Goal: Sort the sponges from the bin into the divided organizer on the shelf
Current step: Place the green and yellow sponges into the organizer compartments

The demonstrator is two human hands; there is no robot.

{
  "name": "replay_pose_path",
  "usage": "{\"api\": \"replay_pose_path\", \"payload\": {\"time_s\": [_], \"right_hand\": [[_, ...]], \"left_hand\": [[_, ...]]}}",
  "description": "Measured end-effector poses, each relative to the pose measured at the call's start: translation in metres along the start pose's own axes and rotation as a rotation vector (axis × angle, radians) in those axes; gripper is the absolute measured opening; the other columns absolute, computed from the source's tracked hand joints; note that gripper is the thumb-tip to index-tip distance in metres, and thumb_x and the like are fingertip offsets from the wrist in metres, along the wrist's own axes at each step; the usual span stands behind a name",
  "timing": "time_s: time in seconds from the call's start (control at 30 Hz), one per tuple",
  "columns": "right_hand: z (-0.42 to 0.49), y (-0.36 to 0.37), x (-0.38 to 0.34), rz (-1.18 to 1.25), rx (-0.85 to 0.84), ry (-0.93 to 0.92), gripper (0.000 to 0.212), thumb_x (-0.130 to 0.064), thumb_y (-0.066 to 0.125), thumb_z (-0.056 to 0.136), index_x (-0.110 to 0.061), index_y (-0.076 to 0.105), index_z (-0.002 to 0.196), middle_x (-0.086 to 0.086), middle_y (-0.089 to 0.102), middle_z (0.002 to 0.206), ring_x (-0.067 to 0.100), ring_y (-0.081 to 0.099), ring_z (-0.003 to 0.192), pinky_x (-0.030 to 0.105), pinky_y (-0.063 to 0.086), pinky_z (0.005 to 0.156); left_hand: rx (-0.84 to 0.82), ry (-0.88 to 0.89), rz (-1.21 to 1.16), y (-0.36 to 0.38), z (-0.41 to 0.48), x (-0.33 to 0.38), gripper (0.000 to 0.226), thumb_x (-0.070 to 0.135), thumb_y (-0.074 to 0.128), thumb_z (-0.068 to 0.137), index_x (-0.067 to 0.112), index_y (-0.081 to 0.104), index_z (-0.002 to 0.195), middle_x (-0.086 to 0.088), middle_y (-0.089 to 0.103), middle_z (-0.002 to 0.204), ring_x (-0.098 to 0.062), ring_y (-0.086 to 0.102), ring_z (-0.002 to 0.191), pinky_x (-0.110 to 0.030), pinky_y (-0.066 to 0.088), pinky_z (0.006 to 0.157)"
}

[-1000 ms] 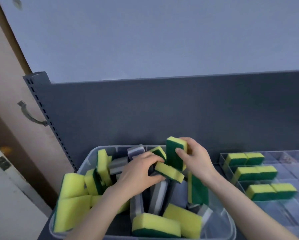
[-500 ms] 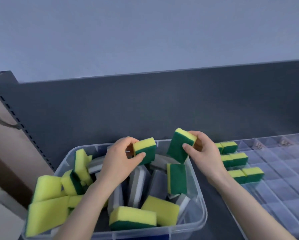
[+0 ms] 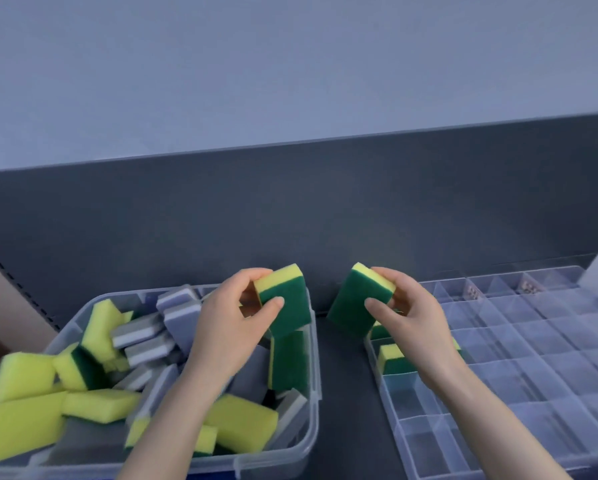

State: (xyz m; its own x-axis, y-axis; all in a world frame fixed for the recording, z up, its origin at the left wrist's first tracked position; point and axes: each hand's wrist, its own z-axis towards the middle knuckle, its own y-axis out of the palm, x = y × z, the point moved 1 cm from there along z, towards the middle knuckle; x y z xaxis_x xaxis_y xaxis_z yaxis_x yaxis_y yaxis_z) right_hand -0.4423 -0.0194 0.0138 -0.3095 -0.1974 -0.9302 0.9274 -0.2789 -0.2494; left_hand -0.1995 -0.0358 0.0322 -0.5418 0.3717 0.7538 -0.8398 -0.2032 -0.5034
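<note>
Above the bin (image 3: 314,372) rim, left grip (image 3: 228,327) pinches one sponge (image 3: 288,306); right grip (image 3: 411,317) pinches a second sponge (image 3: 351,303) at the organizer (image 3: 533,344) edge. Judged light, soft, springy foam: hold across the edges, gently, to avoid squashing.

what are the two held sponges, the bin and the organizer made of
Left sponge and right sponge: likely soft yellow foam bonded to a matte, fibrous-looking dark green scouring layer; two colour layers show at the edge.
Bin: apparently clear, slightly glossy plastic; its contents show through its walls.
Organizer: seemingly thin clear plastic; the dark shelf shows through its dividers.
</note>
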Motion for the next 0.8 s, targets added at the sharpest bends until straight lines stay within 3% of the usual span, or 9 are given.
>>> {"api": "replay_pose_path", "payload": {"time_s": [0.1,0.2,0.43,0.67,0.8], "right_hand": [[0.003,-0.031,0.011,-0.035,-0.013,0.017,0.036,-0.015,0.069,0.08,-0.036,0.062,0.108,-0.008,0.066,0.078,0.003,0.055,0.064,0.011,0.045,0.058],[0.006,-0.058,0.021,-0.01,-0.016,0.03,0.037,-0.013,0.069,0.08,-0.038,0.062,0.106,-0.011,0.069,0.089,0.006,0.062,0.079,0.021,0.051,0.066],[0.002,-0.104,0.044,0.055,-0.031,0.043,0.033,-0.012,0.067,0.082,-0.033,0.063,0.107,-0.008,0.071,0.095,0.011,0.066,0.089,0.037,0.055,0.081],[-0.013,-0.133,0.071,0.117,-0.077,0.1,0.033,-0.003,0.067,0.081,-0.028,0.066,0.102,-0.003,0.072,0.092,0.014,0.067,0.087,0.039,0.055,0.081],[-0.022,-0.138,0.088,0.108,-0.113,0.133,0.032,-0.004,0.069,0.08,-0.029,0.066,0.1,-0.006,0.071,0.09,0.013,0.067,0.084,0.034,0.055,0.078]], "left_hand": [[0.021,-0.015,0.003,0.029,-0.001,0.017,0.032,0.026,0.071,0.078,0.034,0.062,0.107,0.02,0.067,0.096,-0.002,0.062,0.09,-0.037,0.054,0.08],[0.014,-0.034,-0.005,0.055,-0.003,0.03,0.034,0.024,0.071,0.079,0.033,0.061,0.111,0.018,0.067,0.099,-0.003,0.063,0.092,-0.035,0.053,0.082],[-0.017,-0.057,-0.061,0.108,-0.022,0.052,0.036,0.023,0.069,0.082,0.033,0.059,0.115,0.019,0.065,0.103,0.002,0.06,0.094,-0.008,0.046,0.073],[-0.084,-0.155,-0.177,0.149,-0.055,0.053,0.034,0.017,0.068,0.085,0.029,0.059,0.116,0.014,0.065,0.107,-0.002,0.062,0.099,-0.017,0.053,0.077],[-0.066,-0.221,-0.196,0.163,-0.073,0.049,0.035,0.014,0.067,0.085,0.032,0.06,0.114,0.019,0.065,0.105,0.0,0.061,0.099,-0.015,0.051,0.075]]}}
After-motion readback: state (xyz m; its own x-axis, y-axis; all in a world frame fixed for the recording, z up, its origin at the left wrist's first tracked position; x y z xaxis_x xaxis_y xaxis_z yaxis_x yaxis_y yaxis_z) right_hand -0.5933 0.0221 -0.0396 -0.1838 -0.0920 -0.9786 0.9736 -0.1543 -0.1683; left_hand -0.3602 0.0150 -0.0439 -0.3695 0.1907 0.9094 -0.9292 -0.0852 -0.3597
